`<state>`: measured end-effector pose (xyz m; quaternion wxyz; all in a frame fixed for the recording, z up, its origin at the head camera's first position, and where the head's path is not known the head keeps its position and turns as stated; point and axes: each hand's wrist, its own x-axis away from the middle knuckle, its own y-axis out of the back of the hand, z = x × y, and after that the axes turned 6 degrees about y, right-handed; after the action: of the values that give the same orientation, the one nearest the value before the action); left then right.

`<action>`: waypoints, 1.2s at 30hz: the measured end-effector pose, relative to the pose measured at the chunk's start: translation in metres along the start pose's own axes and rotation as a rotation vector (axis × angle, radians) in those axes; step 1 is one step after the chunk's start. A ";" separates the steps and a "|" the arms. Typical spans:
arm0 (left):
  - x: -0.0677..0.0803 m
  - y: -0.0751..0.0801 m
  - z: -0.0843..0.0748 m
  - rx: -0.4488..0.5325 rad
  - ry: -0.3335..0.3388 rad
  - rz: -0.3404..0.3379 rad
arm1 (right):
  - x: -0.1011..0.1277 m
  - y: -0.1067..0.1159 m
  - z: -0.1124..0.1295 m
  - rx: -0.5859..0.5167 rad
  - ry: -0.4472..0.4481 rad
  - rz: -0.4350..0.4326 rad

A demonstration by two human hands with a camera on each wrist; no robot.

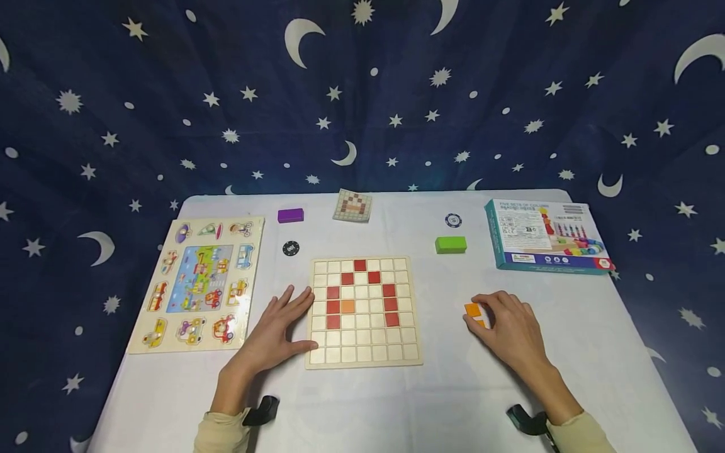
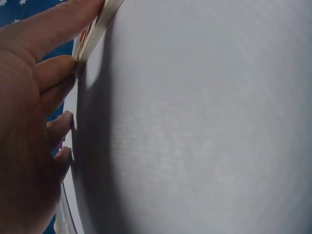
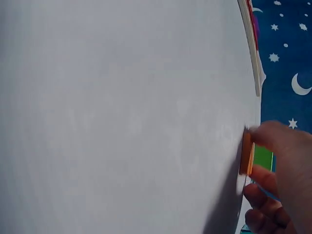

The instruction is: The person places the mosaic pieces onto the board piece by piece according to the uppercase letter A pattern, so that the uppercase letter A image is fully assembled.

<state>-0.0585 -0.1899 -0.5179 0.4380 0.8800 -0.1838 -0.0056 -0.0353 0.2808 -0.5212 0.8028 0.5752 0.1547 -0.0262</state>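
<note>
A square wooden grid board (image 1: 365, 363) lies on the table with several red tiles (image 1: 360, 265) forming a peaked outline and one orange tile (image 1: 348, 306) inside it. Along the board's left edge, my left hand (image 1: 274, 335) rests with fingers spread, index finger and thumb touching the rim. To the right of the board, my right hand (image 1: 511, 330) pinches small orange tiles (image 1: 472, 309) between thumb and index finger, close to the tabletop. The right wrist view shows the orange tiles (image 3: 246, 153) edge-on between those fingertips. Part of them is hidden by the fingers.
A picture puzzle board (image 1: 249, 296) lies at the left and a toy box (image 1: 546, 236) at the back right. Behind the grid are a purple block (image 1: 291, 216), a pattern card (image 1: 352, 206), a green block (image 1: 450, 245), a black chip (image 1: 291, 248) and another chip (image 1: 453, 220).
</note>
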 end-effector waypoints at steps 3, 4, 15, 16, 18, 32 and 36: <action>0.000 0.000 0.001 0.009 -0.004 -0.007 | -0.003 -0.001 0.002 -0.013 0.010 -0.007; -0.001 0.000 0.001 0.014 -0.007 -0.007 | -0.004 -0.002 0.003 -0.019 0.016 -0.007; -0.003 -0.001 0.003 0.007 0.000 0.010 | -0.034 -0.017 0.047 -0.100 0.133 0.061; -0.003 -0.001 0.003 0.008 -0.001 0.010 | -0.038 -0.019 0.055 -0.112 0.160 0.072; -0.003 -0.001 0.004 0.011 0.000 0.010 | -0.046 -0.026 0.070 -0.127 0.222 0.088; -0.003 -0.002 0.001 0.008 0.005 0.013 | -0.078 -0.062 0.145 -0.168 0.440 0.223; -0.002 -0.001 0.002 0.002 0.009 0.009 | -0.078 -0.062 0.147 -0.203 0.415 0.257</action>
<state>-0.0602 -0.1903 -0.5197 0.4381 0.8795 -0.1859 0.0006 -0.0904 0.1122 -0.5133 0.8044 0.4996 0.2435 0.2100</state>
